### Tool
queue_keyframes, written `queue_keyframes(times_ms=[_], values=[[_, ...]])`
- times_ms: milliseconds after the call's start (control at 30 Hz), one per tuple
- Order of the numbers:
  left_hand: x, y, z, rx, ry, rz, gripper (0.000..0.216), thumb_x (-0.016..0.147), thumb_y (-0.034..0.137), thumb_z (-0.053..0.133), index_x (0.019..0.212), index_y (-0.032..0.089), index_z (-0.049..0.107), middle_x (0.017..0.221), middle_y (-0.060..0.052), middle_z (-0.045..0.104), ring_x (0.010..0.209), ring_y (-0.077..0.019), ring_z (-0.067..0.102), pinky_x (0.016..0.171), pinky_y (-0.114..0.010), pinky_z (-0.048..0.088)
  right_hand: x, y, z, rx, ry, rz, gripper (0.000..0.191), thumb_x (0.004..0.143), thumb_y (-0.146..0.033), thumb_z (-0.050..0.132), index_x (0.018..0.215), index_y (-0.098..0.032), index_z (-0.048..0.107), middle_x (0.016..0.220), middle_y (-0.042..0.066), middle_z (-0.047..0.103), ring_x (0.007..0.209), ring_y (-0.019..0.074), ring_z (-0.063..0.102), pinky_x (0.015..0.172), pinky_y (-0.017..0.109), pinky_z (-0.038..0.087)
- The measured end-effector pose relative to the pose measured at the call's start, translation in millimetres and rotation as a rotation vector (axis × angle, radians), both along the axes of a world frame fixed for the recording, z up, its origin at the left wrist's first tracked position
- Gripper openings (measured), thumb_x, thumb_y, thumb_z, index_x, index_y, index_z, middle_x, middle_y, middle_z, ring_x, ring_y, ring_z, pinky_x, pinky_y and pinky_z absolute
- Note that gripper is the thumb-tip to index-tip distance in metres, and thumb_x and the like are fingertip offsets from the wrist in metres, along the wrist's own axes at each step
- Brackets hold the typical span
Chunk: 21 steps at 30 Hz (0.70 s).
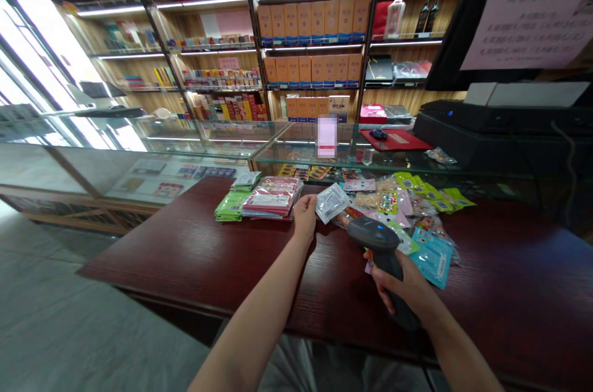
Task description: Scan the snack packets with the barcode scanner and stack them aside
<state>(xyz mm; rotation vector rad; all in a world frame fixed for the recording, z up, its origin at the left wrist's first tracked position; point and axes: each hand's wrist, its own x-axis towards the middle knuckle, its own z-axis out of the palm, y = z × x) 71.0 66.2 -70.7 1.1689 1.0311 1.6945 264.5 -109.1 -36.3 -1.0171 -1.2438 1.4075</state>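
Observation:
My right hand is wrapped round the handle of a dark barcode scanner, which shows a small blue light on top. Its head points toward a small silver-white packet with printing on its face. The fingers of my left hand are closed at the left edge of that packet. Just left of this hand lies a stack of red and white packets, with green packets beside it. To the right, a loose pile of snack packets spreads out, with a blue packet at its near side.
A glass display counter stands behind the dark wooden table. A pink sign, a red mat and a mouse are on the glass. At right stand a monitor and black machine. Shelves of boxes line the back.

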Motion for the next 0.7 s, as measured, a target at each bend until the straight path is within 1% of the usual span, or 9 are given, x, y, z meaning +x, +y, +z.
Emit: queue_keyframes(times_ms=[133,267,400,533,700], values=[[0.2,1.1,-1.5,0.005,0.016,0.021,0.03,0.078,0.044,0.061,0.079,0.013,0.063,0.061,0.0,0.059,0.054,-0.0096,0.051,0.051,-0.019,0.04,0.2,-0.9,-0.2,0.007,-0.014,-0.005,0.042,0.075,-0.048,0.072,0.099,-0.02,0.052,0.054,-0.008,0.053,0.032,0.0085,0.047,0.03,0.019,0.039],[0.0,-1.3,-0.4,0.028,0.061,0.035,0.031,0.08,0.043,0.058,0.082,0.013,0.065,0.065,-0.002,0.062,0.056,-0.0107,0.053,0.049,-0.019,0.039,0.1,-0.7,-0.9,-0.011,-0.017,-0.001,0.039,0.077,-0.046,0.071,0.098,-0.021,0.05,0.053,-0.009,0.053,0.031,0.0079,0.046,0.03,0.018,0.039],[-0.4,-0.5,-1.4,0.016,0.064,0.048,0.031,0.08,0.043,0.058,0.082,0.013,0.065,0.067,-0.002,0.062,0.057,-0.0111,0.053,0.049,-0.019,0.038,-0.1,0.3,-1.8,0.009,-0.021,0.004,0.038,0.078,-0.047,0.07,0.097,-0.021,0.05,0.052,-0.009,0.053,0.03,0.0079,0.046,0.029,0.018,0.038],[-0.8,0.8,-2.5,0.011,0.033,0.03,0.029,0.078,0.042,0.06,0.08,0.013,0.065,0.064,-0.001,0.061,0.055,-0.0098,0.051,0.049,-0.019,0.039,-1.1,0.1,-1.2,0.016,-0.026,-0.015,0.041,0.077,-0.049,0.069,0.1,-0.02,0.052,0.051,-0.009,0.053,0.029,0.0088,0.046,0.028,0.018,0.036],[0.4,-2.9,1.6,0.002,-0.066,-0.006,0.032,0.074,0.044,0.067,0.078,0.012,0.064,0.062,0.0,0.061,0.051,-0.0083,0.051,0.048,-0.019,0.041,-1.9,-1.2,1.0,-0.019,0.024,-0.066,0.046,0.072,-0.05,0.072,0.101,-0.02,0.054,0.051,-0.009,0.053,0.029,0.0079,0.045,0.027,0.018,0.035]])
